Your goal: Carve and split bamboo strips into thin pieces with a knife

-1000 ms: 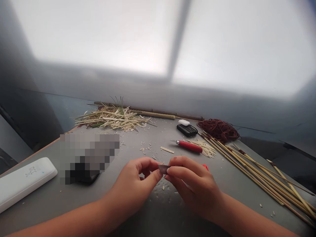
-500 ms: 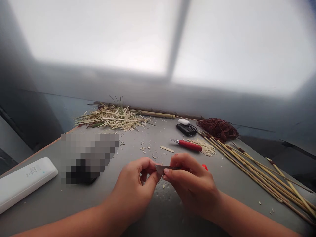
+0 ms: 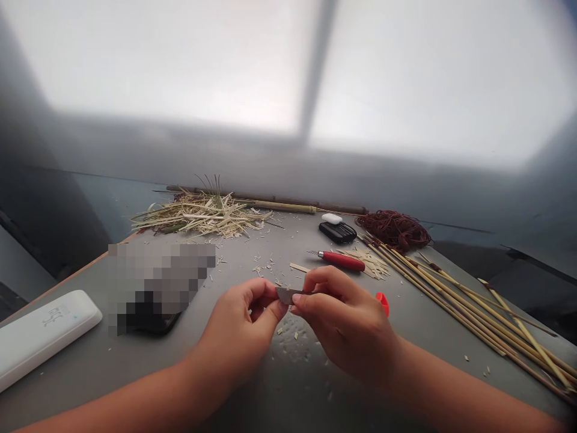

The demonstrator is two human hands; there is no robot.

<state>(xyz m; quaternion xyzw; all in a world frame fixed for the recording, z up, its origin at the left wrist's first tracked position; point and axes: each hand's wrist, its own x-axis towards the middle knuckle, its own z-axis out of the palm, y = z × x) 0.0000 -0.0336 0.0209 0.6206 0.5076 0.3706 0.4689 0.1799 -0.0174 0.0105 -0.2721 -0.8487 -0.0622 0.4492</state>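
Note:
In my right hand [image 3: 345, 322] is a small knife [image 3: 285, 294], its short grey blade pointing left and its handle mostly covered by my fingers. My left hand [image 3: 246, 325] pinches a small bamboo strip between thumb and forefinger; only a pale bit shows at the blade, the rest is hidden. Blade and left fingertips meet. Just beyond the hands lies a flat bamboo strip [image 3: 299, 267]. A red-handled carving tool [image 3: 345, 261] rests behind my right hand, beside a pile of short strips [image 3: 372, 264]. Pale chips [image 3: 288, 334] are scattered below the fingers.
Long thin bamboo sticks [image 3: 451, 300] lie along the right. Dark red cord [image 3: 396, 230] is heaped behind them, near a black case [image 3: 337, 232]. A shavings pile [image 3: 202, 215] sits at the back left. A white device [image 3: 49, 337] and a partly blurred phone [image 3: 157, 325] lie left.
Both hands and the knife have shifted slightly up and left in view, partly with the camera. More pale chips show below the fingers, and the red object by my right hand is more exposed.

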